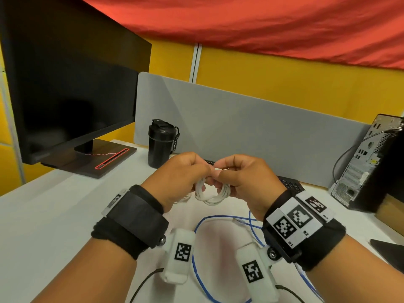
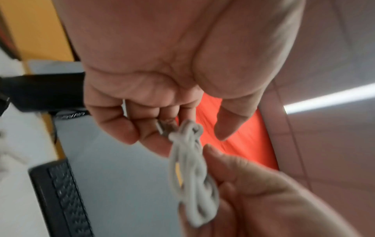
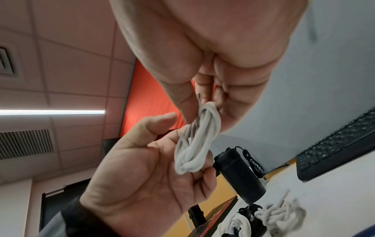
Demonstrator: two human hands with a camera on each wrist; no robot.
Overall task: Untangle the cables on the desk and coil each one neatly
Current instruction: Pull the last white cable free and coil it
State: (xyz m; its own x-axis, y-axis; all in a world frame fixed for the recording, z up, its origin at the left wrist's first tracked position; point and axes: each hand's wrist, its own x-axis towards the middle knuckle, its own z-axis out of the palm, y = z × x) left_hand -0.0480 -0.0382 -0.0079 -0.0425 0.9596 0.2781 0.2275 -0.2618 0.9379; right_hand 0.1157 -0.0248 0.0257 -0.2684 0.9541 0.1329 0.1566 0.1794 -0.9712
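- Near edge of tabletop [image 1: 54, 215]: blue cable [image 1: 197, 278] lies in loose loops under the wrists, crossing itself; thin black cable [image 1: 144, 283] beside it. Both uncoiled. Risk, as I judge it: a lowering wrist could snag a blue loop and drag it.
- Mid-air above tabletop centre: white cable coil [image 1: 212, 192] held between both hands. Left hand [image 1: 181, 178] has fingers curled, pinching one side of the coil; right hand [image 1: 247, 182] pinches the other side, thumb against fingers, with a plug end near them.
- Likely risk: the tail end wrapped round the bundle is not yet secure; loosen either pinch and the loops could spring open.
- Far-left area near the black bottle [image 3: 239, 173]: other white coils [image 3: 280, 213] on the tabletop, blurred; whether they are neatly tied is unclear.
- Hidden: fingertips in head view; blue cable's far end, cut off by the frame.
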